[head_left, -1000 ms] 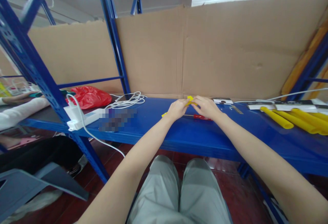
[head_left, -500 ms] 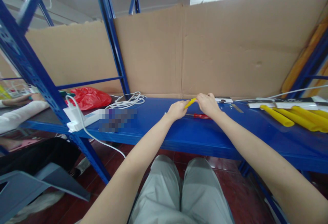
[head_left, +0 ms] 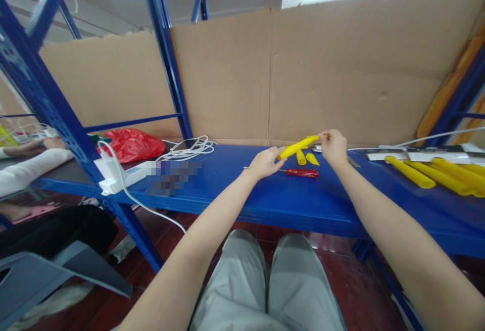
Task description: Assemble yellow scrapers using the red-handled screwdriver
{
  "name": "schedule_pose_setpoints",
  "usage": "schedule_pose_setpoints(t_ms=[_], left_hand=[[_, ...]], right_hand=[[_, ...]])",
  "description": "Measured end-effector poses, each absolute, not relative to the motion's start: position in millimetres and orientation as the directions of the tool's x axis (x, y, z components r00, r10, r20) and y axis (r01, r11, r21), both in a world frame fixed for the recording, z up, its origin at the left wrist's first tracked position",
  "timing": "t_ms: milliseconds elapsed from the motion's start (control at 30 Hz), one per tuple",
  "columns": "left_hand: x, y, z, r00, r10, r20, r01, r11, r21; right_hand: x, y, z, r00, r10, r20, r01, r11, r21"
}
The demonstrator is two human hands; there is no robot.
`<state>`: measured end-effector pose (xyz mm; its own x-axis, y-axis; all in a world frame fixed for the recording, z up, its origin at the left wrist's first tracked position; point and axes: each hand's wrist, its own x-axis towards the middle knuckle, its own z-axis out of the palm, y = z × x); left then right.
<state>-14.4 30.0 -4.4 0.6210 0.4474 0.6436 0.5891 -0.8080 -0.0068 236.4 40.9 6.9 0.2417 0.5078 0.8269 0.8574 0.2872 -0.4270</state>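
A long yellow tube-like piece slants up to the right between my two hands, above the blue shelf top. My left hand is closed on its lower left end. The fingertips of my right hand pinch its thin right end. Below the piece lie a short yellow tube piece and a pointed yellow scrap. Just in front of them a screwdriver with a red handle rests on the shelf, its shaft toward my left hand.
Several yellow tubes lie at the right. On the left are a white power strip, coiled white cable and a red plastic bag. Cardboard stands behind. A co-worker's sleeved arm shows at far left.
My right hand has moved right, away from my left hand, and much more of the yellow piece shows between them. The yellow scraps and the screwdriver's handle are now uncovered.
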Motion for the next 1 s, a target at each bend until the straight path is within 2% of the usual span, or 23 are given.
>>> schedule_pose_setpoints(t_ms=[100,200,300,433,600,733,867,1000], left_hand=[[-15,29,-3,0.602,0.404,0.688,0.581,-0.813,-0.031],[-15,27,-1,0.570,0.393,0.721,0.594,-0.804,-0.032],[-14,25,1,0.545,0.448,0.709,0.646,-0.763,-0.014],[-17,24,3,0.437,0.599,0.670,0.781,-0.623,0.047],[-21,23,7,0.326,0.733,0.597,0.877,-0.470,0.098],[-19,23,7,0.335,0.775,0.536,0.889,-0.448,0.091],[-16,21,6,0.395,0.779,0.488,0.874,-0.481,0.061],[-12,21,5,0.443,0.788,0.428,0.865,-0.501,0.026]], right_hand=[[235,45,4,0.309,0.543,0.780,0.778,0.327,-0.536],[236,49,1,0.282,0.575,0.768,0.711,0.412,-0.570],[238,50,0,0.219,0.564,0.796,0.752,0.423,-0.506],[241,48,-2,0.100,0.605,0.790,0.857,0.351,-0.377],[238,46,-5,-0.007,0.794,0.608,0.915,0.250,-0.317],[234,42,-7,-0.052,0.913,0.405,0.945,0.176,-0.276],[230,38,-7,-0.174,0.949,0.262,0.949,0.232,-0.212],[226,35,-5,-0.177,0.958,0.225,0.951,0.225,-0.210]])
